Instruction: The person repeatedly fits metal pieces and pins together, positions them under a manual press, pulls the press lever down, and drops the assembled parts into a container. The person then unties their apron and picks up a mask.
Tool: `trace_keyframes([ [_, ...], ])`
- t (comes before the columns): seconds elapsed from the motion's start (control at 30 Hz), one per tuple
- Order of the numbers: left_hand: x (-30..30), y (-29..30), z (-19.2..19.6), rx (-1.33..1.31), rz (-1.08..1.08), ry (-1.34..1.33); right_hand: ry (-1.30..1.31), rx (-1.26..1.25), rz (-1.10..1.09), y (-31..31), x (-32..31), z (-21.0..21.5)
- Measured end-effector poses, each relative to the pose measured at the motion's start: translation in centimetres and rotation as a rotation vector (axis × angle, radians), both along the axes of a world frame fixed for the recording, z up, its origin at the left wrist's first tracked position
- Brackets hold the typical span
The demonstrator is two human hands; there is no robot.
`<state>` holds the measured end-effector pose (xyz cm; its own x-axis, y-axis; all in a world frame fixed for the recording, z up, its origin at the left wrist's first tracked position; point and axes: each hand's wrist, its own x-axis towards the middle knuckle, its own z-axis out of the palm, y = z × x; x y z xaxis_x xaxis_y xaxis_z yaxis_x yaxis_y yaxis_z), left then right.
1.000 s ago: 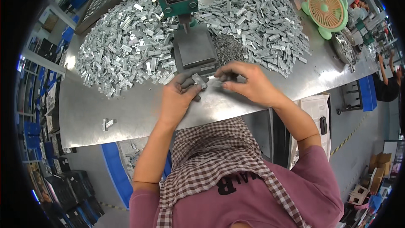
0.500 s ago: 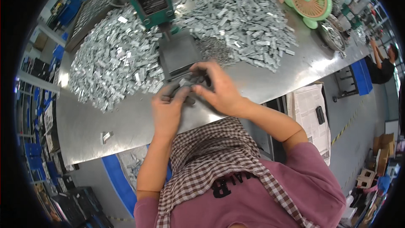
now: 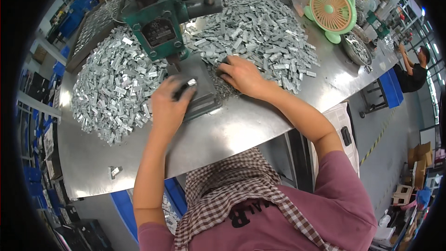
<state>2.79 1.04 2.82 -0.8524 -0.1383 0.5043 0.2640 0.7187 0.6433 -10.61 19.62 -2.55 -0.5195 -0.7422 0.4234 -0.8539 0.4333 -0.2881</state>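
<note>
Head view: green hand press (image 3: pixel 160 28) stands at the back middle of the steel worktop (image 3: pixel 241 130), grey base plate (image 3: pixel 200 88) in front of it. Left hand (image 3: pixel 169 104) sits on the plate's front-left part, fingers pinched on a small silver clip (image 3: pixel 191 82) right under the ram. Right hand (image 3: pixel 244 75) is just right of the press, fingers loosely curled and resting in the right-hand pile of metal clips (image 3: pixel 260 32), apparently gathering; can't tell if it has one gripped. Hands are apart, one each side of the plate. A second heap of clips (image 3: pixel 114 90) lies left of the press; a green-and-orange fan (image 3: pixel 332 11) stands far right of it.

Step looks like seating a piece under the press while fetching the next. Next move probably needs the clip squared up and fingers clear of the ram.
</note>
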Motion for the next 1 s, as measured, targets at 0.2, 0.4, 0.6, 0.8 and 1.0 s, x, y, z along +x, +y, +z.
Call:
trace_keyframes([
  [0.2,-1.0,-0.9,-1.3,0.148,0.003,-0.078,-0.650,-0.245,0.056,0.9,-1.8,1.4],
  [0.4,-1.3,-1.1,-1.8,0.140,0.001,-0.077,-1.254,-0.471,0.048,0.7,-1.4,2.3],
  [0.6,-1.0,-0.7,-1.6,0.166,0.003,-0.053,-1.484,-0.500,0.083,0.1,-0.5,3.0],
  [0.8,-0.8,-0.6,-1.5,0.151,-0.011,-0.054,-0.869,-0.410,0.140,-2.3,2.3,5.2],
  [1.0,-1.2,-0.8,-2.1,0.136,0.005,-0.032,-0.539,-0.377,0.179,-3.8,3.1,5.0],
])
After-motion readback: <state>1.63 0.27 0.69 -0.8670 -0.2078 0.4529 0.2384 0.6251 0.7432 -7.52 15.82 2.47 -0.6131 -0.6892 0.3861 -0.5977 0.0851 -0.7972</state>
